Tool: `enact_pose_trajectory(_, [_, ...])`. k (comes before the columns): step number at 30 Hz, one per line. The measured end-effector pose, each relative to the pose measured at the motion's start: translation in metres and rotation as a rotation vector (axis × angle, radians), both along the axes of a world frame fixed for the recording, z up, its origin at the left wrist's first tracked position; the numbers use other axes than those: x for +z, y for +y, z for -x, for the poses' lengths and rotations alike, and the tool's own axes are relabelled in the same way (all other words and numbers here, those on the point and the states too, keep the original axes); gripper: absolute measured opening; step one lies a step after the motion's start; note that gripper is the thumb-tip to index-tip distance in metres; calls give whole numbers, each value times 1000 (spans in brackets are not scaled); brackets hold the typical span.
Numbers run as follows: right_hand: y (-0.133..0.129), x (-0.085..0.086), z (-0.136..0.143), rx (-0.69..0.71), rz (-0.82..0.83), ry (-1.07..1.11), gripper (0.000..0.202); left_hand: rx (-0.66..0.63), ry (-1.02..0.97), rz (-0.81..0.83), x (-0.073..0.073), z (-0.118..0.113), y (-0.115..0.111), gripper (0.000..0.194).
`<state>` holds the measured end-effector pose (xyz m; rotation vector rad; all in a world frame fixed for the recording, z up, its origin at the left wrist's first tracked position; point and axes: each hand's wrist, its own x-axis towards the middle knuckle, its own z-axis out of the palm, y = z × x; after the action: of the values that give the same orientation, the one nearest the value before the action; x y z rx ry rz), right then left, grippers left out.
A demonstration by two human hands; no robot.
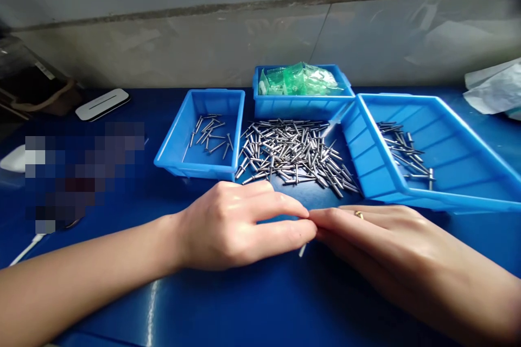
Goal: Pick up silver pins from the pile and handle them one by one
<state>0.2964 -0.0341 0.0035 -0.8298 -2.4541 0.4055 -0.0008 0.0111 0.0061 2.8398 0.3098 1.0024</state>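
My left hand (240, 225) and my right hand (374, 233) meet at the fingertips, low over the blue table, with fingers pressed together. A thin metal rivet (302, 250) pokes out below the joined fingertips; which hand grips it is hard to tell. Behind the hands lies a heap of silvery rivets (293, 152). Left of the heap, a small blue bin (175, 165) contains several rivets. To the right, a larger blue bin (370, 146) has more rivets at its left side. A ring is on my right hand.
A blue bin (303, 105) with green plastic packets (299, 80) stands by the wall. A white device (102, 104) lies at the back left, near a dark container (36, 84). Crumpled white plastic (494, 89) is at the far right. A white cable (26, 249) runs at left.
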Motion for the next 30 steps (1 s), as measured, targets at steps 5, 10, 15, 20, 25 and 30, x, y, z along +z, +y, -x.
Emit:
enact_pose_trajectory(5, [1,2,1,-2,-124,-56,43,27,-57,-47,-6,-6,-2,27])
enact_pose_trajectory(10, [0,7,1,-12,-137,-47,44,138,26,-15,-8,-8,-2,28])
enact_pose_trajectory(15, [-1,-1,-9,-3,-88,-38,39,140,35,-9,-7,-5,-2,25])
enact_pose_trajectory(20, [-19,-27,-31,-120,-55,-39,24,157,51,49,-8,-5,-4,34])
enact_pose_trajectory(25, [-26,-36,-37,-141,-54,-44,33,161,32,25,-7,-3,-4,31])
enact_pose_trajectory(30, [-9,-15,-19,-112,-60,-57,20,151,27,28,-7,-4,-3,25])
